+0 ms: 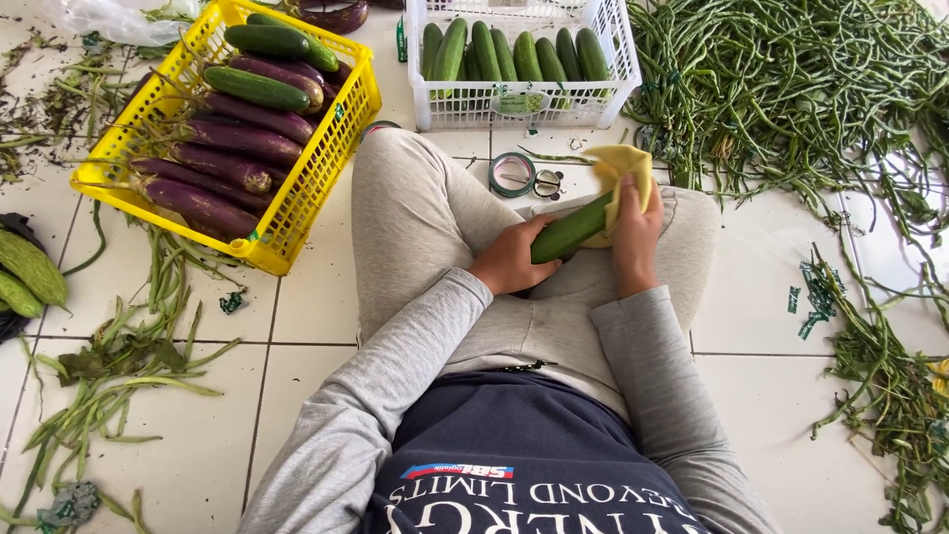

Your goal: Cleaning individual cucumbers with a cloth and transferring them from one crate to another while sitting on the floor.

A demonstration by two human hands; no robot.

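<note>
Cucumber (pixel 570 231) lay gripped over the seated person's lap, the left hand (pixel 509 259) clasping its lower end while the right hand (pixel 636 235) pressed a yellow cloth (pixel 623 170) around its upper end. Just beyond sat a tape roll (pixel 511 174), a white crate (pixel 522 102) of cucumbers, and a yellow crate (pixel 314 170) of eggplants.

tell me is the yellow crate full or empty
Full: the yellow crate is heaped with purple eggplants and a few cucumbers on top.

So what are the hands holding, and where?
Left hand grips the cucumber at its near end; right hand presses a yellow cloth around its far end.
</note>
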